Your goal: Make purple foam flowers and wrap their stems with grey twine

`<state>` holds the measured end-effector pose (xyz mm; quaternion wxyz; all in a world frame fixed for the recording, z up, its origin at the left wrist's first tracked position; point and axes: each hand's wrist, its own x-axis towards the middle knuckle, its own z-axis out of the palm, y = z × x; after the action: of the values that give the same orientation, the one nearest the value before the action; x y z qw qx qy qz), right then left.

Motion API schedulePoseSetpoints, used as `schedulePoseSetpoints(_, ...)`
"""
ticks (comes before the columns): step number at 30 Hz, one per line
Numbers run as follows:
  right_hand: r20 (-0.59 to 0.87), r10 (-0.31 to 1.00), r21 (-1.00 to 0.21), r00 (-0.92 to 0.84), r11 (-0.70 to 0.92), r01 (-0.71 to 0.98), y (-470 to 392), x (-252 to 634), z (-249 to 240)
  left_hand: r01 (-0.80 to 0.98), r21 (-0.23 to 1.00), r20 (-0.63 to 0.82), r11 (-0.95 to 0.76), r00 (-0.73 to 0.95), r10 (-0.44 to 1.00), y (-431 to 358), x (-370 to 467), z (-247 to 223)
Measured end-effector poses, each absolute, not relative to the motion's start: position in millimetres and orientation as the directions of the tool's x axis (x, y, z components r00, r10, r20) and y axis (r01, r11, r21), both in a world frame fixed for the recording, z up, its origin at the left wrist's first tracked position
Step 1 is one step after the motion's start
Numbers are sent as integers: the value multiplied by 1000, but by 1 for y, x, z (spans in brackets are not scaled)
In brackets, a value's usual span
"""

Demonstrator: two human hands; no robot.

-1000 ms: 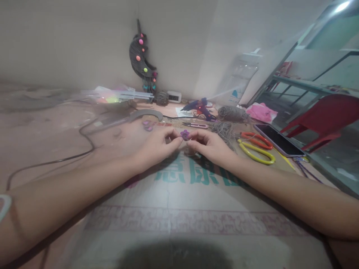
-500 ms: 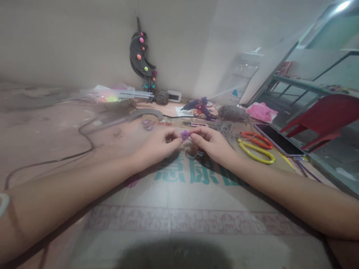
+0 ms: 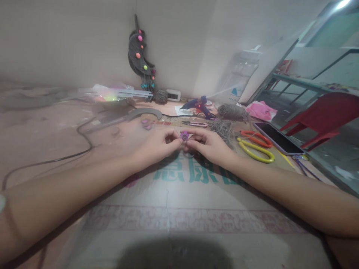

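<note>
A small purple flower (image 3: 184, 135) with a darker centre is held up between both hands, above the printed cardboard (image 3: 168, 201). My left hand (image 3: 165, 144) pinches its left side between thumb and fingers. From the right, my right hand (image 3: 209, 144) has thumb and fingertips closed against the flower's other edge. A bit of grey yarn shows below the fingertips, partly hidden. Beyond my left hand lie more small purple pieces (image 3: 146, 124). Snips (image 3: 195, 124) and a tangle of grey yarn (image 3: 223, 129) lie just past my right hand.
A glue gun (image 3: 198, 106) with a lit red light stands at the back. Scissors with orange and yellow handles (image 3: 256, 151) and a phone (image 3: 279, 138) lie right. A decorated crescent (image 3: 137, 54) hangs on the wall. A cable (image 3: 56, 160) crosses the left side.
My right hand's fingers have shifted on the flower, the thumb slightly lower and the index finger straighter across its top. My left hand keeps its pinch.
</note>
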<state>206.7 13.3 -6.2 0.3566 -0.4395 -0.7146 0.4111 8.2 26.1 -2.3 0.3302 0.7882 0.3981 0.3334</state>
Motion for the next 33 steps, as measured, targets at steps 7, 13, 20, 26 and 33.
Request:
schedulePoseSetpoints(7, 166, 935, -900, -313, 273, 340, 13, 207, -3, 439, 771, 250, -461, 458, 853, 27, 8, -4)
schedulePoseSetpoints(13, 142, 941, -909, -308, 248, 336, 13, 206, -4, 433, 778, 239, -455, 465, 852, 28, 8, -5)
schedulePoseSetpoints(20, 193, 929, -823, -315, 328, 463, 13, 206, -1, 444, 777, 249, -445, 432, 867, 27, 8, -2)
schedulePoseSetpoints(26, 203, 941, -821, -271, 315, 477, 11, 206, 2, 448, 771, 242, -452, 452, 859, 27, 8, -4)
schedulePoseSetpoints(33, 191, 941, -856, -278, 299, 422, 10, 205, 2, 431, 774, 239, -464, 479, 844, 29, 8, -6)
